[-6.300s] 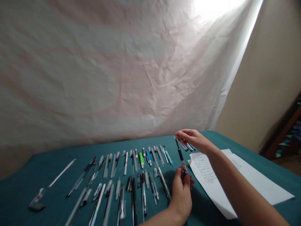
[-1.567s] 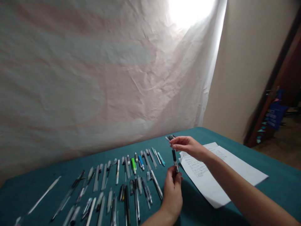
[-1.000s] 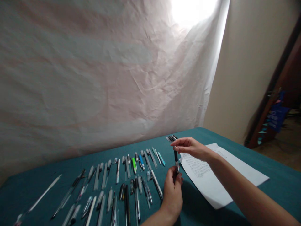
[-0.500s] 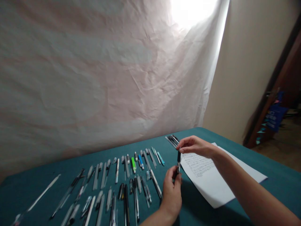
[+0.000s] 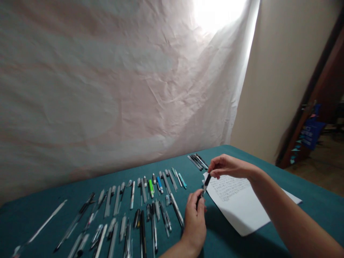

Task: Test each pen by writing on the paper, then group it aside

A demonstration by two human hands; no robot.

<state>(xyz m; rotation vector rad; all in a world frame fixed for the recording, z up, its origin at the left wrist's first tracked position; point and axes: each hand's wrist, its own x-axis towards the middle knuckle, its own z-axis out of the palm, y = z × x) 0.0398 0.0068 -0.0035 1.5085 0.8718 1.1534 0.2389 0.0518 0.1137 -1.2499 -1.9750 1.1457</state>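
A black pen [image 5: 206, 184] with a clear stretch in its middle is held between both hands, above the table beside the written sheets of paper [image 5: 242, 211]. The fingers of my left hand [image 5: 195, 220] are closed round its lower part and hide that end. Thumb and fingertips of my right hand [image 5: 228, 167] pinch the black upper end. The pen leans, its top toward the right. Just left of my left hand lies a long white pen [image 5: 176, 209].
Pens and loose pen parts lie in rough rows across the green tablecloth [image 5: 34, 193], among them a bright green one [image 5: 151, 188] and a blue one [image 5: 159, 185]. A small group of black and clear pens [image 5: 198, 162] lies behind the paper. A pale sheet [image 5: 107, 89] hangs behind the table.
The pen has gone from nearly upright to leaning right at its top. My right hand has shifted slightly right, still pinching the upper end. The whole view has shifted a little.
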